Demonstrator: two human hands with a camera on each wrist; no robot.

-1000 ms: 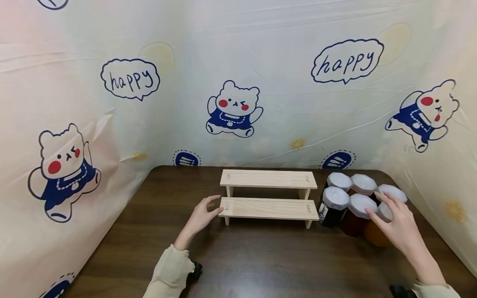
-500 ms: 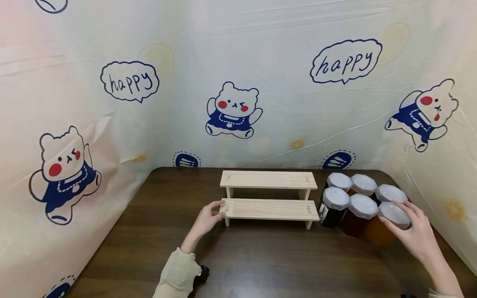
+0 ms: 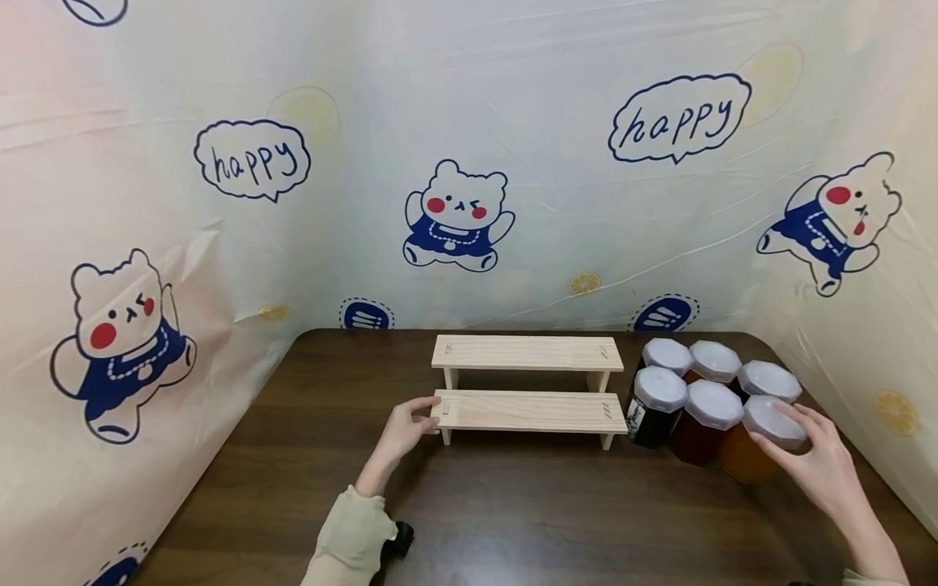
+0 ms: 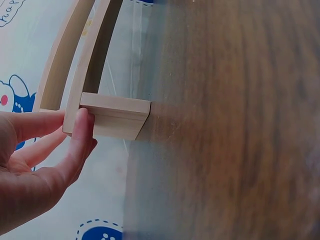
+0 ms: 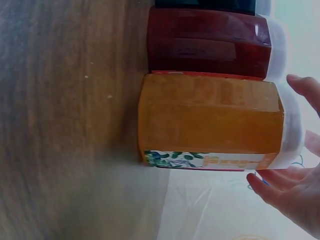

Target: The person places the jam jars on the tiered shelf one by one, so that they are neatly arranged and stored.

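Observation:
A pale wooden two-step display stand (image 3: 523, 411) occupies the middle of the table. My left hand (image 3: 401, 431) pinches the left end of its lower board, and the left wrist view shows the fingers (image 4: 42, 122) and thumb on opposite faces of that board. On the right, my right hand (image 3: 821, 460) spreads around the white lid of a jar with orange-brown contents (image 5: 210, 117). Its fingers are loosely bent and parted at the lid; firm contact cannot be made out. The jar stands upright on the table.
Beside the orange-brown jar stands a dark red jar (image 3: 699, 435), then a black one (image 3: 652, 419). More white-lidded jars (image 3: 714, 362) form a row behind them. A printed cloth (image 3: 454, 98) hangs behind and along the sides of the brown wooden table (image 3: 513, 505).
My left hand moved right onto the lower board's end. My right hand moved right and down from above the jars to the orange-brown jar's lid. Over the last half second, both hands barely shift.

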